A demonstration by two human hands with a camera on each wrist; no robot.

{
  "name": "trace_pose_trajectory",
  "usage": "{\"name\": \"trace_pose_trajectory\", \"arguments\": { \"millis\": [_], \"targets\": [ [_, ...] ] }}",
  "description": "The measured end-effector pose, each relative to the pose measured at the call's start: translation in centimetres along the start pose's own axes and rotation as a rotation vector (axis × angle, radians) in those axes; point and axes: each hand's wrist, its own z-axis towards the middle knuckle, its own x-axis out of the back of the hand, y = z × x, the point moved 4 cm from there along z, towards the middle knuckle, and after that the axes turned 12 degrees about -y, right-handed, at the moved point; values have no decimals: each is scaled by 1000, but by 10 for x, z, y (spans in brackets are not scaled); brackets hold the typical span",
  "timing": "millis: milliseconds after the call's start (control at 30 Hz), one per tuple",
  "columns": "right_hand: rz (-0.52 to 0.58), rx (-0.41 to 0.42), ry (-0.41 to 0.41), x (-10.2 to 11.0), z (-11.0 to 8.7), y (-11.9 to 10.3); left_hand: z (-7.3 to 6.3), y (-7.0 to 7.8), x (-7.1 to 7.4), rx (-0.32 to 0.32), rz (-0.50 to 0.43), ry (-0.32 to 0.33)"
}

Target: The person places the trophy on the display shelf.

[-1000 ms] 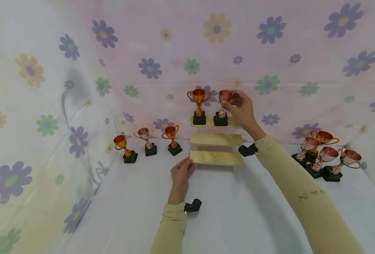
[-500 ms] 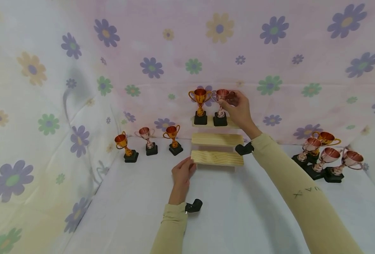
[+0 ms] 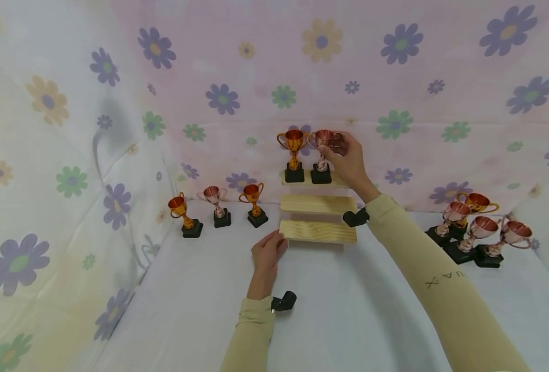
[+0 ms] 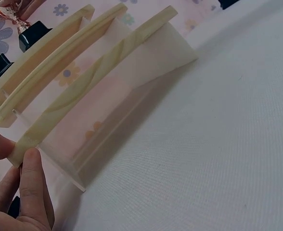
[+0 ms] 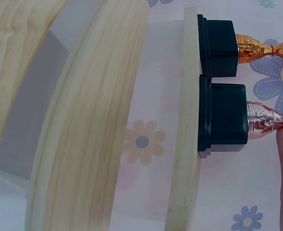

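Your right hand (image 3: 349,157) grips the pink trophy (image 3: 323,140) by its cup, thumb on the near side, with its black base upright on the top plank (image 3: 341,181), just beside the gold trophy (image 3: 294,140). Your left hand (image 3: 266,254) pinches the near-left corner of the bottom plank (image 3: 318,231); that hold should steady the stand, so press lightly rather than pull. Square the pink base to the plank's front edge and leave room between the neighbouring handles; whether these touch is hard to tell. Before letting go, check the base sits flat, then free your fingers from the handle without tipping the cup.
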Motion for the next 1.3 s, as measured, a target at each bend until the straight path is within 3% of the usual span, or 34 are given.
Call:
{"name": "trace_pose_trajectory", "arguments": {
  "millis": [267,433,700,833,1067,1300],
  "targets": [
    [7,-23,42,-1,6,33,0,0,0,-7,-5,-6],
    [34,-38,43,0,2,38,0,0,0,-20,-5,-2],
    [59,6,49,13,-14,39,0,0,-2,-66,-20,-10],
    [71,78,96,28,-26,33,-2,2,-3,-57,-8,-9],
    [140,282,225,67,-59,11,-3,3,-3,-34,6,-2],
    [177,351,345,110,-110,-4,-2,2,-4,-26,11,6]
  ]
}}
